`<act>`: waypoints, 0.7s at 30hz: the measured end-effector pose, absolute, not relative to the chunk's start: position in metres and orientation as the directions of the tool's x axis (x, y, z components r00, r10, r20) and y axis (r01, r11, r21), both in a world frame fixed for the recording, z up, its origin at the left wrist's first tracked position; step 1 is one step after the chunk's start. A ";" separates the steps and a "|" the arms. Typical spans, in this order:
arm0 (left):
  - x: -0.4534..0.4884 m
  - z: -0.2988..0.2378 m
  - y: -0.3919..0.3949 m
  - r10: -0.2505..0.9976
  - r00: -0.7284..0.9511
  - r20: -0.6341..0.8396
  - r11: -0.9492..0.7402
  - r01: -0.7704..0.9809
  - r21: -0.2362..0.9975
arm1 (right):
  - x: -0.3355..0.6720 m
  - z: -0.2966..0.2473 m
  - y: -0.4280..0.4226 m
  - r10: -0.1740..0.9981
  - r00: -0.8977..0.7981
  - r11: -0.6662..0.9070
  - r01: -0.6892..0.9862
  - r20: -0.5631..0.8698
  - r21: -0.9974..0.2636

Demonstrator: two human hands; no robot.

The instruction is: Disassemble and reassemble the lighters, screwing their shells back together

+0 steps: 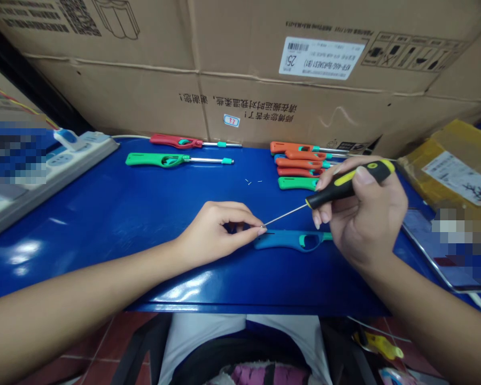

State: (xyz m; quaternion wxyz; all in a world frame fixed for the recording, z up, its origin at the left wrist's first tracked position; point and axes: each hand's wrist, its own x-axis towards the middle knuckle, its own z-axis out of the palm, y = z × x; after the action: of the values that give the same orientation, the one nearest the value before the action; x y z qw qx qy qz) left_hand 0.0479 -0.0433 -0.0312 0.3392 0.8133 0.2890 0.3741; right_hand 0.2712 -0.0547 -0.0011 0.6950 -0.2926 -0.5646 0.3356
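Note:
My right hand (369, 214) is closed around the black and yellow handle of a screwdriver (350, 184), its thin shaft slanting down to the left. At the shaft's tip, my left hand (224, 230) pinches what looks like a small screw (262, 227) between thumb and forefinger; the fingertips mostly hide it. Just under this pinch lies a blue long-necked lighter (282, 240) with a teal trigger. Its left end is beside my left fingertips, and my right hand covers its nozzle. Several tiny silvery screws (248, 182) lie loose on the table behind my left hand.
A red lighter (176, 140) and a green lighter (156, 160) lie at the back left of the blue table (124, 214). Several more lighters (296, 167) are grouped at the back right. A power strip (80, 152), a phone (441, 251) and cardboard boxes (240, 69) border the area.

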 end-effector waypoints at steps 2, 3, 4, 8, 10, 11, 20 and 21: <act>0.048 -0.031 -0.043 0.723 0.555 0.412 -0.604 0.219 0.766 | 0.271 -0.001 -0.055 0.801 0.135 0.598 -0.132 0.583 -0.791; 0.048 -0.031 -0.043 0.723 0.555 0.413 -0.605 0.220 0.765 | 0.271 -0.001 -0.055 0.802 0.134 0.597 -0.132 0.583 -0.791; 0.048 -0.031 -0.043 0.722 0.554 0.414 -0.607 0.220 0.764 | 0.271 -0.001 -0.055 0.802 0.130 0.597 -0.132 0.584 -0.791; 0.049 -0.033 -0.043 0.726 0.543 0.421 -0.614 0.237 0.753 | 0.270 0.000 -0.057 0.796 0.096 0.605 -0.145 0.597 -0.783; 0.048 -0.034 -0.043 0.725 0.534 0.435 -0.625 0.245 0.741 | 0.270 0.000 -0.058 0.794 0.080 0.608 -0.139 0.603 -0.781; 0.048 -0.035 -0.043 0.722 0.531 0.443 -0.632 0.249 0.734 | 0.270 0.000 -0.059 0.792 0.075 0.610 -0.130 0.606 -0.781; 0.046 -0.036 -0.044 0.709 0.547 0.446 -0.652 0.265 0.710 | 0.269 -0.003 -0.065 0.771 -0.033 0.634 -0.057 0.636 -0.771; 0.046 -0.036 -0.044 0.709 0.550 0.442 -0.651 0.269 0.710 | 0.269 -0.003 -0.065 0.769 -0.047 0.635 -0.056 0.637 -0.770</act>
State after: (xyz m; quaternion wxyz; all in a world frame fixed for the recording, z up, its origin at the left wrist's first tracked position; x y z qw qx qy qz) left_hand 0.0460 -0.0438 -0.0362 0.2960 0.8290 0.2948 0.3717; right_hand 0.2688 -0.0655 -0.0033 0.6327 -0.2761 -0.6460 0.3259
